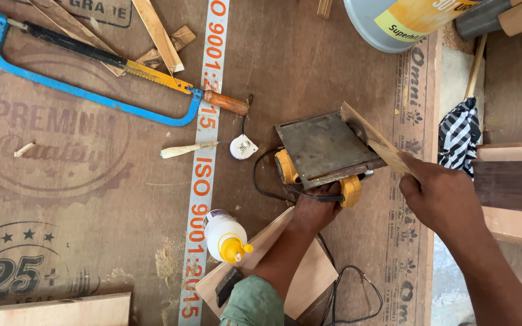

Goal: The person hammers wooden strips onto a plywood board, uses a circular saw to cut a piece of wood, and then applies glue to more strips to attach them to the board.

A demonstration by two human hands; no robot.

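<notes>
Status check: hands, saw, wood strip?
Left hand grips the upturned yellow power saw. Right hand holds thin wood strip at its blade. Cord trails below.

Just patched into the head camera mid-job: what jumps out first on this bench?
At centre, an upturned yellow power tool with a grey metal base plate lies on the brown board; the left hand grips its handle while the right hand presses a thin wood strip against its right edge. Upper left lies a blue-framed hacksaw over wood offcuts. A white glue bottle with a yellow nozzle lies beside the left forearm.
</notes>
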